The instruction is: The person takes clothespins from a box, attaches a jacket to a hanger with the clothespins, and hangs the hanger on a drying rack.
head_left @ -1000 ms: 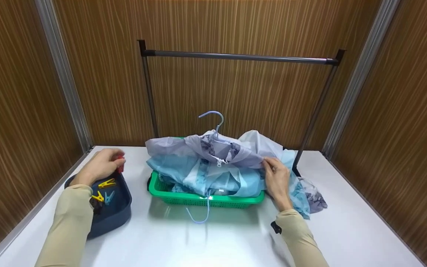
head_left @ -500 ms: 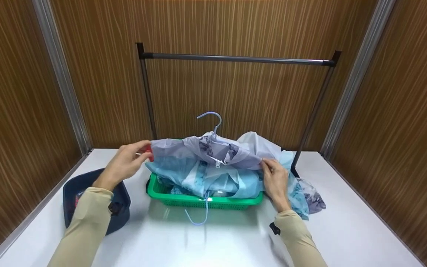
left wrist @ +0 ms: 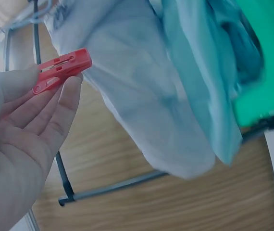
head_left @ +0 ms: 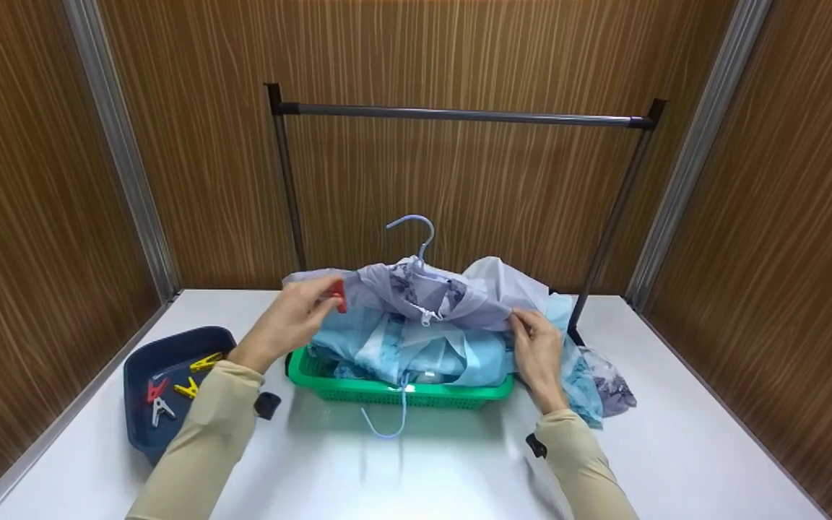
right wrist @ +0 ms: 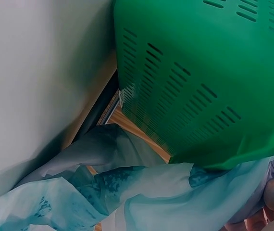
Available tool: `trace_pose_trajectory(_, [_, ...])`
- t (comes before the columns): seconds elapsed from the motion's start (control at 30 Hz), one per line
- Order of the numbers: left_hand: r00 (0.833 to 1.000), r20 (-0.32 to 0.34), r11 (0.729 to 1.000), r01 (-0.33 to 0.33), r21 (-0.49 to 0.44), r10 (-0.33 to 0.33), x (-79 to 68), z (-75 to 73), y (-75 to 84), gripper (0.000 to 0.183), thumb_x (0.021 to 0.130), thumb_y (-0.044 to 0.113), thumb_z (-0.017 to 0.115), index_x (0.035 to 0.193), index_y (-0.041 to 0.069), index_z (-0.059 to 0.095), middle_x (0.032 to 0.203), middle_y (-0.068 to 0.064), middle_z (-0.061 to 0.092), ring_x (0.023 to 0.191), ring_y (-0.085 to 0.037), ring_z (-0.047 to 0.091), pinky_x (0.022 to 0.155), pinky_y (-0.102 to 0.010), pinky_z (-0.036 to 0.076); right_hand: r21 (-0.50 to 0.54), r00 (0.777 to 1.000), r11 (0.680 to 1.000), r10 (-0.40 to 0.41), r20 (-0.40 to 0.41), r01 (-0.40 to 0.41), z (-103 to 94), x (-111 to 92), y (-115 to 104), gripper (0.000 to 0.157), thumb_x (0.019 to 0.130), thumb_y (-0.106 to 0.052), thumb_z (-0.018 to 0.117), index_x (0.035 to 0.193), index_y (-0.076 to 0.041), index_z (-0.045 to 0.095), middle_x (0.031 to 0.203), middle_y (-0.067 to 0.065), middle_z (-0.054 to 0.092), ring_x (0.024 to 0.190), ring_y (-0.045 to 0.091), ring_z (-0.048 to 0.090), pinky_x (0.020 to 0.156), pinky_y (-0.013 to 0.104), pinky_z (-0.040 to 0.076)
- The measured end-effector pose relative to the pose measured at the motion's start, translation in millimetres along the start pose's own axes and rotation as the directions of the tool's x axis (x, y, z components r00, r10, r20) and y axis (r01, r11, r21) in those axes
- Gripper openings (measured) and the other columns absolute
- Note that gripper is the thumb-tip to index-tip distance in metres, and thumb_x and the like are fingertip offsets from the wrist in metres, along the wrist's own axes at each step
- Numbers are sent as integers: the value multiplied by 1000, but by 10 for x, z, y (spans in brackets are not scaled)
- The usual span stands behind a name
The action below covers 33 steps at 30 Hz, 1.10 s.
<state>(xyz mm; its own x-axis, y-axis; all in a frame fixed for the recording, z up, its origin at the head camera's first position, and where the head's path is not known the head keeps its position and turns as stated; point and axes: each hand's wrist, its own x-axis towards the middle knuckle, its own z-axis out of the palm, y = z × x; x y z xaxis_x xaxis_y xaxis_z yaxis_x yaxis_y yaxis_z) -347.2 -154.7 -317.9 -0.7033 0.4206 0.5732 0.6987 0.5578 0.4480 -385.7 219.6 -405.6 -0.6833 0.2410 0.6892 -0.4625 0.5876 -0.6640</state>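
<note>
A red clothespin [left wrist: 64, 70] is pinched between the thumb and fingers of my left hand [head_left: 287, 318], which is over the left sleeve side of a lavender garment [head_left: 481, 303]. That garment has a zipper at the collar and sits on a hanger [head_left: 427, 235] whose hook points up. My right hand [head_left: 537, 354] pinches the garment's right shoulder. Beneath it, light blue clothing [head_left: 358, 336] lies in and over a green basket [head_left: 401, 393]. Most of the right hand is out of the right wrist view.
A dark blue bin [head_left: 138, 426] on the left holds several clothespins, such as a yellow one [head_left: 206, 362]. A black clothes rack [head_left: 459, 114] stands behind the basket. Another hanger hook [head_left: 385, 435] sticks out over the basket's front. Clothing [head_left: 612, 383] spills onto the white table at right.
My left hand has moved right, from over the blue bin to the lavender garment's left side, carrying the red clothespin. The right hand keeps its grip in place.
</note>
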Motion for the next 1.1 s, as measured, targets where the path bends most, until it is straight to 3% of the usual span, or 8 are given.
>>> trace_pose_trajectory(0.27, [999,14,999,-29,-15,30,171,187,236,20,99,9,56,118,4,61,101,-9,70,94,-22,67,87,-36,57,-1,1000,1000,24,14,-24,20,5,-4,15,95,-13,64,102,-7,77,100,8,74,91,20,67,77,28,48])
trace_pose_trajectory(0.47, [991,18,989,-130,67,129,337,379,407,17,97,9,60,113,5,63,101,-7,71,93,-18,66,86,-31,56,-8,1000,1000,13,-3,-13,15,6,2,15,95,-13,65,102,-8,77,100,7,74,90,19,67,76,27,48])
trace_pose_trajectory(0.6, [980,14,968,-199,153,200,425,493,543,10,96,9,62,105,8,66,95,-4,70,88,-15,63,81,-29,55,-20,1000,1000,6,-9,-6,13,-1,8,14,95,-12,65,100,-9,77,98,6,74,85,18,64,73,24,46])
trace_pose_trajectory(0.8, [953,22,937,-300,181,301,624,652,753,6,96,6,61,96,5,67,87,-5,71,80,-17,64,75,-30,55,-12,1000,1000,-3,-9,3,3,6,8,14,94,-10,64,100,-7,77,99,7,74,89,19,67,74,22,46])
trace_pose_trajectory(0.93, [950,51,934,-312,176,307,748,752,848,8,96,6,60,100,4,67,87,-6,71,77,-16,63,77,-29,56,3,1000,1000,15,4,-15,0,5,4,15,95,-10,64,102,-6,77,101,8,74,92,19,67,76,22,47])
trace_pose_trajectory(1.1, [950,10,938,-311,151,313,866,853,927,10,95,5,62,101,5,70,86,-6,71,75,-15,63,75,-26,56,1,1000,1000,26,17,-26,-3,3,4,16,96,-12,64,103,-7,77,102,8,74,92,19,67,77,24,48])
